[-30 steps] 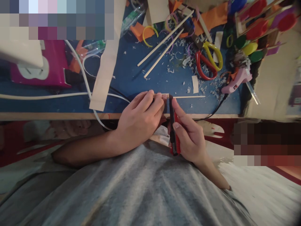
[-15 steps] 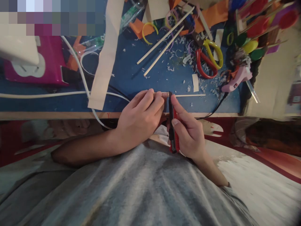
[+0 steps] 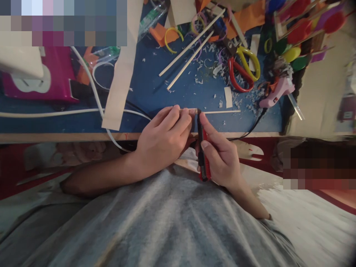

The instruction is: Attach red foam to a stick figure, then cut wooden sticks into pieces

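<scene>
My left hand is closed at the table's front edge, its fingertips pinching a thin wooden stick. The stick lies sideways and sticks out to the right past my fingers. My right hand is wrapped round a red and black utility knife, index finger stretched along it near the tip. The knife stands across the stick, its tip touching or right over it just right of my left fingers. The blade edge is too small to make out, and the stick's left end is hidden under my left hand.
Two more sticks lie on the blue table among paper shavings. Red and yellow scissors and a pink glue gun are on the right. A cardboard strip, a white cable and a magenta box are on the left.
The whole view has shifted slightly, with table items appearing a little further left. Both hands keep their hold on the stick and the utility knife, with hardly any movement between them.
</scene>
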A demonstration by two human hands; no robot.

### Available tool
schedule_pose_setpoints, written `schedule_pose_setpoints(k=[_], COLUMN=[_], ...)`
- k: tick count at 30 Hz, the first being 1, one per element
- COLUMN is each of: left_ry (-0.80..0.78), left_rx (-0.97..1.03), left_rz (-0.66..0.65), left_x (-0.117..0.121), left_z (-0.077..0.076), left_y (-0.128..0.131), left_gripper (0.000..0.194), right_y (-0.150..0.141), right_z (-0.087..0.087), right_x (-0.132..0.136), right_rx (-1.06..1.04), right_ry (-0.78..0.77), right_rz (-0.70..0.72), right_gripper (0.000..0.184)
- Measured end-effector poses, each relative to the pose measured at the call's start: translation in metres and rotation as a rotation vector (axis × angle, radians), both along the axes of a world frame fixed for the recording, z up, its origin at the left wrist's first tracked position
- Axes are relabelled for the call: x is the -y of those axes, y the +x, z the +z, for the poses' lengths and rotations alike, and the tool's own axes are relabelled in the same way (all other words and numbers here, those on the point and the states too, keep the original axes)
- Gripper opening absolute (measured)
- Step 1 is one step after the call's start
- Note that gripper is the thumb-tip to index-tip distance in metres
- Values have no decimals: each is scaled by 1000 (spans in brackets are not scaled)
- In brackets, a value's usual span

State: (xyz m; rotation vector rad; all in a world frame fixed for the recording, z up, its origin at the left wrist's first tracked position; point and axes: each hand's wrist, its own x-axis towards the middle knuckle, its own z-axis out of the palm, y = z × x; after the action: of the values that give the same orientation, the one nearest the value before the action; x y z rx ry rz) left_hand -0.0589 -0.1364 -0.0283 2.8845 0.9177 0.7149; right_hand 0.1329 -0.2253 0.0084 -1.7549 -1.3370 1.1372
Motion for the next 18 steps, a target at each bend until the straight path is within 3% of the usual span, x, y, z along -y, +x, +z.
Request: schedule_pose_setpoints(k=[7,14,18], left_ry=[-109,-69,-117], left_rx=[-7,11,5], left_rz=[-18,-21,-17], left_x=[0,1,1], left_z=[-2,-4,-5], left_y=[-1,-1,-2], left_gripper=[46,53,52], right_y=[-1,-1,-1], right_z=[-7,3,3], right_x=[-8,6,5], right_rx=[43,-46,-33], right_ry=[160,-45,-39], right_rz=[2,-31,-25], right_gripper=[57,66,66])
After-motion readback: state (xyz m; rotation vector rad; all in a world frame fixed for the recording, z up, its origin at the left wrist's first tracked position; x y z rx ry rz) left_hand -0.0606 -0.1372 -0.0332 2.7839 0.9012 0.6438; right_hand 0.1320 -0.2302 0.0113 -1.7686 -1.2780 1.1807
